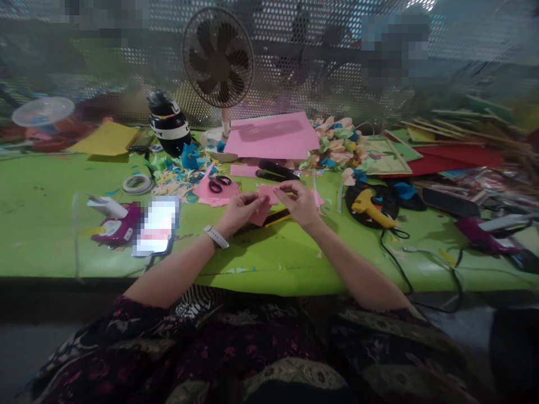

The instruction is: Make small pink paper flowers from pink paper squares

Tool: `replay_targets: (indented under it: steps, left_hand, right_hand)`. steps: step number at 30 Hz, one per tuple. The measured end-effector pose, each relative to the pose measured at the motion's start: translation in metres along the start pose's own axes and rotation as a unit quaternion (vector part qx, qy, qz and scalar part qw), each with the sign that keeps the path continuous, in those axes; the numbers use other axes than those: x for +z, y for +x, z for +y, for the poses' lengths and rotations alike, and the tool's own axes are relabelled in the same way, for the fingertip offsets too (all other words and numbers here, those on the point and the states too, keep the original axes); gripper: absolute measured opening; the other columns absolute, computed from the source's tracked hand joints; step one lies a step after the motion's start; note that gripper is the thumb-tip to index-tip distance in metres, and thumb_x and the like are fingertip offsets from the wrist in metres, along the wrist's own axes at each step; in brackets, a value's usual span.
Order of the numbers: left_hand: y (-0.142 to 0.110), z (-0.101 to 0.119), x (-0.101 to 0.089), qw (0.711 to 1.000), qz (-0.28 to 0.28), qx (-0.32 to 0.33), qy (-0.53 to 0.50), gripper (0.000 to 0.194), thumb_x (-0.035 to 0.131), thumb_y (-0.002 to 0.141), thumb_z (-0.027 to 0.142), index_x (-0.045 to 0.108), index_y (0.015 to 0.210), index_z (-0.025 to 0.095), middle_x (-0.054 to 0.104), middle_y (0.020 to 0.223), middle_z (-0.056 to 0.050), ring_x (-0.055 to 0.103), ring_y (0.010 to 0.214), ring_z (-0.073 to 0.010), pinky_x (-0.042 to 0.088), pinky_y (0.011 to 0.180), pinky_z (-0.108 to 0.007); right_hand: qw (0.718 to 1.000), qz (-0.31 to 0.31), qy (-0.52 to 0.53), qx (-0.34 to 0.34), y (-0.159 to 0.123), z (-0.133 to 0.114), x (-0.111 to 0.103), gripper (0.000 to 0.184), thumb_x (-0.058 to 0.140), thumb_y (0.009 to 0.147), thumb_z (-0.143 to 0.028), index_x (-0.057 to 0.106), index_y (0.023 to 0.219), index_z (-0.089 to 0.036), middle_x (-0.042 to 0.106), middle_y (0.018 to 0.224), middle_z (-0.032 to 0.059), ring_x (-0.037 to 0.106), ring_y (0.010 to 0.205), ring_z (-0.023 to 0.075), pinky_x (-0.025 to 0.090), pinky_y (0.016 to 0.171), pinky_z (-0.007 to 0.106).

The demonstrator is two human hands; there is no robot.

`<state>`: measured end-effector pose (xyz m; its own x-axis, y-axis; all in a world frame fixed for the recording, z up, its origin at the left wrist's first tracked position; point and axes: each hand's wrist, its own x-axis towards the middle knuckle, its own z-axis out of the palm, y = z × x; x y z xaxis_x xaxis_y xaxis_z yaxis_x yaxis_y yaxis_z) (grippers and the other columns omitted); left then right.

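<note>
A small piece of pink paper (pixel 266 192) is held up between my two hands over the green table. My left hand (pixel 243 212), with a white band at the wrist, pinches its left side between thumb and fingers. On its right edge my right hand (pixel 300 203) closes in a pinch. Beneath the hands lies a dark and yellow tool (pixel 278 215), partly covered. Black-handled scissors (pixel 219 184) rest on pink paper pieces (pixel 210 193) just left of the hands. Behind the hands is a black stapler (pixel 278 170).
A lit phone (pixel 158 227) and a purple box (pixel 118 227) stand left, near a tape roll (pixel 137 183). A yellow glue gun (pixel 370 207) with its cord lies right. Behind are a fan (pixel 218 62), a dark bottle (pixel 168 126), pink sheets (pixel 273 136) and paper scraps (pixel 337 140).
</note>
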<state>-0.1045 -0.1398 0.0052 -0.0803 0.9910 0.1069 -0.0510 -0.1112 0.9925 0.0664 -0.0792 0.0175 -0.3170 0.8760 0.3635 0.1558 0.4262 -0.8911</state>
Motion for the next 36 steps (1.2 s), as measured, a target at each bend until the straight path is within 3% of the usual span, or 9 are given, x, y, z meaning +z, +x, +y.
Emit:
replay_targets:
  steps: [8, 12, 16, 21, 26, 31, 36]
  left_hand:
    - [0.002, 0.0, -0.005, 0.998, -0.047, -0.016, 0.036, 0.045, 0.079, 0.072, 0.058, 0.072, 0.074, 0.014, 0.064, 0.068, -0.003, 0.05, 0.06, -0.0101, 0.035, 0.054, -0.025]
    - [0.004, -0.001, -0.006, 0.999, -0.022, 0.003, 0.034, 0.047, 0.078, 0.071, 0.061, 0.069, 0.071, 0.015, 0.064, 0.067, -0.002, 0.05, 0.06, -0.0104, 0.037, 0.056, -0.025]
    - [0.005, -0.003, -0.005, 1.0, -0.002, 0.023, 0.021, 0.05, 0.078, 0.068, 0.064, 0.07, 0.074, 0.015, 0.068, 0.072, -0.003, 0.054, 0.065, -0.0117, 0.042, 0.06, -0.025]
    - [0.005, -0.003, -0.006, 1.0, -0.015, 0.017, 0.013, 0.047, 0.078, 0.069, 0.062, 0.072, 0.077, 0.016, 0.071, 0.078, -0.005, 0.057, 0.068, -0.0127, 0.045, 0.064, -0.027]
    - [0.007, -0.002, -0.01, 0.999, -0.041, -0.002, 0.036, 0.046, 0.078, 0.071, 0.06, 0.072, 0.08, 0.015, 0.069, 0.077, -0.005, 0.056, 0.067, -0.0124, 0.043, 0.062, -0.026]
    - [0.011, 0.0, -0.015, 0.993, -0.01, 0.039, 0.108, 0.046, 0.079, 0.07, 0.059, 0.065, 0.062, 0.016, 0.056, 0.057, 0.0, 0.044, 0.055, -0.0094, 0.03, 0.05, -0.025]
    - [0.012, 0.006, -0.019, 0.998, 0.002, 0.033, 0.053, 0.045, 0.079, 0.07, 0.06, 0.072, 0.073, 0.016, 0.062, 0.064, -0.002, 0.046, 0.056, -0.0095, 0.034, 0.052, -0.025]
  right_hand:
    - [1.0, -0.014, -0.002, -0.013, 0.003, 0.001, -0.004, 0.045, 0.069, 0.079, -0.066, 0.063, 0.083, -0.022, 0.065, 0.081, 0.0041, 0.061, 0.076, 0.0183, 0.052, 0.071, 0.036]
    - [0.999, -0.031, -0.014, 0.008, 0.002, -0.003, -0.004, 0.049, 0.069, 0.077, -0.07, 0.062, 0.082, -0.022, 0.065, 0.082, 0.0039, 0.06, 0.075, 0.0177, 0.053, 0.072, 0.036]
    - [0.993, -0.066, -0.089, -0.032, 0.003, -0.001, -0.005, 0.05, 0.07, 0.076, -0.071, 0.06, 0.074, -0.022, 0.061, 0.081, 0.0045, 0.059, 0.079, 0.0197, 0.051, 0.077, 0.039]
    - [0.987, -0.081, -0.128, -0.051, 0.005, 0.003, -0.006, 0.054, 0.06, 0.082, -0.074, 0.055, 0.069, -0.022, 0.059, 0.078, 0.0042, 0.055, 0.076, 0.0197, 0.047, 0.076, 0.039]
    - [0.987, -0.093, -0.121, -0.039, 0.005, 0.0, -0.008, 0.055, 0.061, 0.081, -0.076, 0.055, 0.069, -0.022, 0.059, 0.079, 0.0042, 0.055, 0.077, 0.0195, 0.046, 0.076, 0.038]
    - [0.989, -0.088, -0.115, -0.038, 0.005, -0.003, -0.01, 0.055, 0.062, 0.08, -0.076, 0.056, 0.068, -0.022, 0.06, 0.079, 0.0042, 0.055, 0.076, 0.0191, 0.047, 0.077, 0.038]
    - [0.989, -0.106, -0.103, -0.031, 0.005, -0.001, -0.008, 0.055, 0.064, 0.077, -0.076, 0.057, 0.067, -0.022, 0.062, 0.078, 0.0037, 0.058, 0.076, 0.0197, 0.05, 0.078, 0.039]
